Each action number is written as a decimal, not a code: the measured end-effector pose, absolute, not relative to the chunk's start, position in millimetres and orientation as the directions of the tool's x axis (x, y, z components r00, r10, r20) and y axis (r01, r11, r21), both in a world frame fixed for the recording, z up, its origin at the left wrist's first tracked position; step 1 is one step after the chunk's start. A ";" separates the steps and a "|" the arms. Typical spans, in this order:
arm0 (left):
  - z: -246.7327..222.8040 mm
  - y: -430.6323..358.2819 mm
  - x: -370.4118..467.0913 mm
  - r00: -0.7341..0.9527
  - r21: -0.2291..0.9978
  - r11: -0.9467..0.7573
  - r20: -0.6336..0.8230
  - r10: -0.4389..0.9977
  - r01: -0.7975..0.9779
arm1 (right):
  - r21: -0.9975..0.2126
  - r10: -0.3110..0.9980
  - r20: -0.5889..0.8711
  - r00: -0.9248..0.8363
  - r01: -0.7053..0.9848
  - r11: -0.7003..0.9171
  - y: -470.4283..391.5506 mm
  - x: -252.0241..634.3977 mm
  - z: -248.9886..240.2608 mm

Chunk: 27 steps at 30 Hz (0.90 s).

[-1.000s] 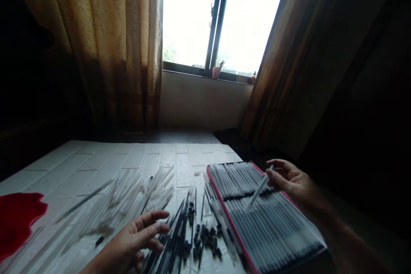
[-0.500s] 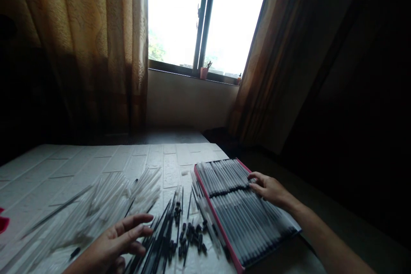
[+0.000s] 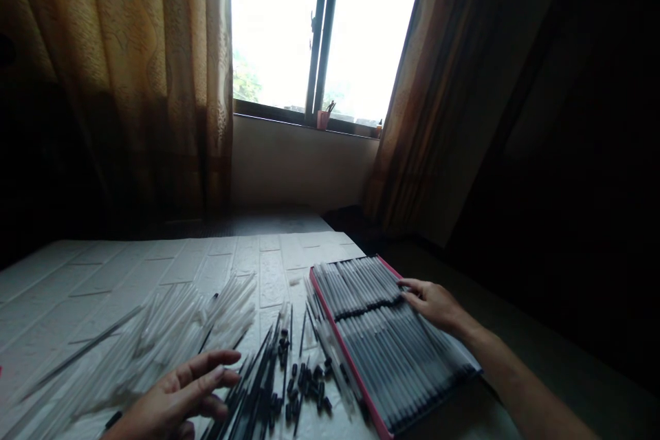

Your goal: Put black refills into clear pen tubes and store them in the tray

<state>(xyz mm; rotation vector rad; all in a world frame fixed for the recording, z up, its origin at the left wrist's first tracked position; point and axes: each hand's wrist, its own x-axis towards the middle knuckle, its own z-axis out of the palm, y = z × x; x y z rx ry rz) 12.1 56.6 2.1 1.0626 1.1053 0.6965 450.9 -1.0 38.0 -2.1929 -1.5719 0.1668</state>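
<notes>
My right hand (image 3: 433,302) rests at the right edge of a red-rimmed box (image 3: 355,370), its fingertips at the upper row of pens (image 3: 355,285). Whether those fingers pinch a pen is hard to make out. A second row of pens (image 3: 407,364) fills the nearer half of the box. My left hand (image 3: 180,392) hovers with its fingers apart and nothing in it, just left of a bundle of black pen refills (image 3: 252,385). Small black caps (image 3: 309,385) lie scattered between the refills and the box. Clear pen barrels (image 3: 155,337) are piled beyond my left hand.
The table (image 3: 206,258) has a white brick-patterned cover. Loose pen parts (image 3: 330,344) lie along the box's left side. Behind stand a window with a pink cup (image 3: 323,119) on its sill and brown curtains (image 3: 190,69).
The view has shifted slightly. Both hands keep nearly the same places, the right at the box's edge and the left beside the refills. No pens have visibly moved.
</notes>
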 end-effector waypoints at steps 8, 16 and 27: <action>6.6 56.9 10.8 0.359 0.930 0.366 -0.358 0.862 0.047 | -0.474 0.692 0.500 0.520 0.833 -0.284 -23.1 456.7 64.3; 10.0 54.7 11.5 0.366 0.931 0.361 -0.353 0.861 0.048 | -0.683 0.596 0.441 0.671 0.682 -0.262 -58.3 444.5 37.6; 16.5 54.0 11.6 0.377 0.932 0.357 -0.353 0.856 0.060 | -0.472 0.724 0.254 0.642 0.735 -0.487 -91.9 437.1 9.8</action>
